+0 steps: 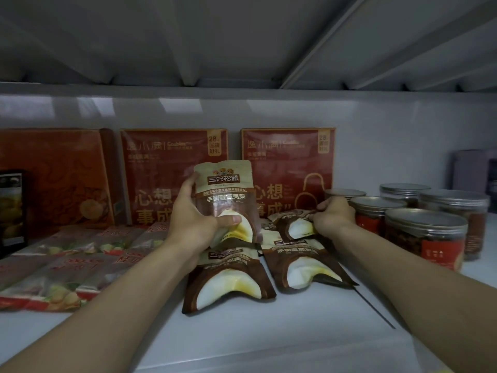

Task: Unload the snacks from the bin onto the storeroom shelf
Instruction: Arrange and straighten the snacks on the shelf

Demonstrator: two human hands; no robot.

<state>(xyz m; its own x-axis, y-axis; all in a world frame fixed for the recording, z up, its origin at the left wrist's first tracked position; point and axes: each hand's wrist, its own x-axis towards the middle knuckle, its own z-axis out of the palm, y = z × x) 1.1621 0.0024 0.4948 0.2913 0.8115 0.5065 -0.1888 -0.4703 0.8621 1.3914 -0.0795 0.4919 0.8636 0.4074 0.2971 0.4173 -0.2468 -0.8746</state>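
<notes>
Snack pouch (224, 195) stands upright in my left hand (193, 222), thumb low on its front, fingers (191, 181) curled round its left edge. I'd lay it flat on the shelf (269, 332) behind the flat pouches (228, 281) lying below my fingers, label facing me. Further right, my right hand (333, 219) pinches another pouch (293, 226); I'd steer it clear of the jars (425, 232) just beside the knuckles.

"三只松鼠" on pouch (223, 189), "心想事成" on box (166, 157)
</notes>
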